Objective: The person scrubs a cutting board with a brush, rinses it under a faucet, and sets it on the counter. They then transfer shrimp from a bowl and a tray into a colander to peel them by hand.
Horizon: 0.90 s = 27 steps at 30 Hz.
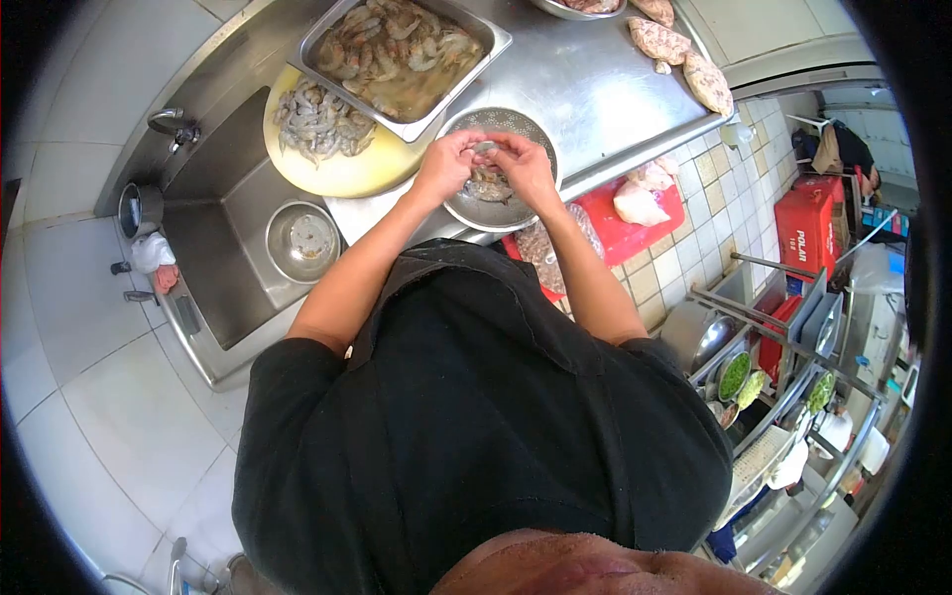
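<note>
My left hand [449,165] and my right hand [525,169] meet over a metal colander [541,139], fingertips pinched together. A greyish shrimp [485,148] shows partly between them; the fingers hide most of it. Below, shrimp scraps that look like shells [489,185] lie in the colander. Behind my hands stands a steel pan [493,52] of whole shrimp [392,45] in cloudy liquid. Left of the colander, a yellow round board [367,174] carries a pile of grey, peeled-looking shrimp [322,124].
A sink [223,233] with a metal bowl [302,242] inside lies to the left. Wrapped packages [659,40] rest at the counter's far right. Beyond its edge, pale raw meat [643,198] sits on a red board [669,210]. Shelving with food containers [734,377] stands at right.
</note>
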{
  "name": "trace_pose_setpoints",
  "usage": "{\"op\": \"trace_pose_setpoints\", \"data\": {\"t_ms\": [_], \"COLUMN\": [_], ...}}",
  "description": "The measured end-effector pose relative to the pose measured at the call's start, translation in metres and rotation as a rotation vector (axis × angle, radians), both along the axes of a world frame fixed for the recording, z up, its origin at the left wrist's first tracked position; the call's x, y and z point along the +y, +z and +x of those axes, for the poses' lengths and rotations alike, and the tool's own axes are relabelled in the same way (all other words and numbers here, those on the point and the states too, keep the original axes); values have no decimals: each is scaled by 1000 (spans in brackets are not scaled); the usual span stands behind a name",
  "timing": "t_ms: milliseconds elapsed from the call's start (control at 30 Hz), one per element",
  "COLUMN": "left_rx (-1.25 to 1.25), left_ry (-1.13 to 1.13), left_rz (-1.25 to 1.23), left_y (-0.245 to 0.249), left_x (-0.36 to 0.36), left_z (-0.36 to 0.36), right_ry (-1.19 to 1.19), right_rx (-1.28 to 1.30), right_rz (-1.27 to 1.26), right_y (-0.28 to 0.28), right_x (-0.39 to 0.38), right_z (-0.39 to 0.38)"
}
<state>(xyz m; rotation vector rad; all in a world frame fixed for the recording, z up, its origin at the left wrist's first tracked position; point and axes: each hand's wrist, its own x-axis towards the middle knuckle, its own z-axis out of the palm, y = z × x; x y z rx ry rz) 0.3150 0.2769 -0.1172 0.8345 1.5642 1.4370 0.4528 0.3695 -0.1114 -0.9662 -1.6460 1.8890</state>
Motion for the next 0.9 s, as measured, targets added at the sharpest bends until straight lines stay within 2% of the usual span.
{"op": "trace_pose_setpoints", "data": {"t_ms": [100, 300, 400, 600, 800, 900], "left_rx": [420, 150, 140, 491, 617, 561], "left_ry": [-88, -69, -93, -100, -79, -61], "left_rz": [-322, -301, -311, -213, -207, -229], "left_y": [9, 16, 16, 4, 13, 24], "left_x": [-9, -15, -14, -13, -10, -8], "left_z": [-12, -12, -13, -10, -2, -1], "right_ry": [-9, 11, 14, 51, -14, -74], "right_rx": [-193, -214, -245, -337, -394, -359], "right_rz": [77, 246, 250, 493, 489, 472], "right_y": [2, 16, 26, 20, 38, 34], "right_x": [2, 0, -1, -1, -5, -2], "right_z": [4, 5, 5, 14, 18, 20]}}
